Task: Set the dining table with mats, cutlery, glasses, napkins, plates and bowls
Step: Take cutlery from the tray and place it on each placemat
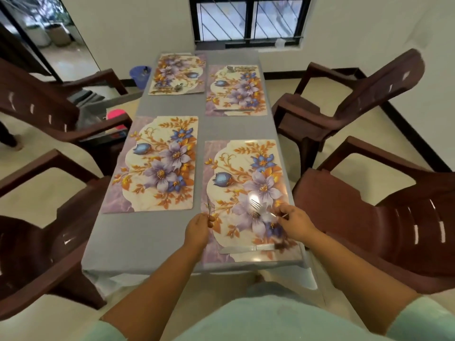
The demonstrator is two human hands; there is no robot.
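Right hand (296, 223) pinches a thin silver metal fork (257, 209) over the near-right floral placemat (246, 193); left hand (198, 230) grips another slim utensil (209, 209). Light, stiff, slippery: hold mid-handle.

Desk (157, 239): I am standing at its near end; a grey cloth is covering it.
Near right mat (246, 173): it is lying flat on the cloth, a knife (246, 249) resting along its near edge.
Near left mat (157, 163): it is lying just beside the first, with nothing on it.
Far right mat (236, 91): it is carrying cutlery at its far edge and a knife at its near edge.
Far left mat (177, 73): it is carrying cutlery along its near edge.
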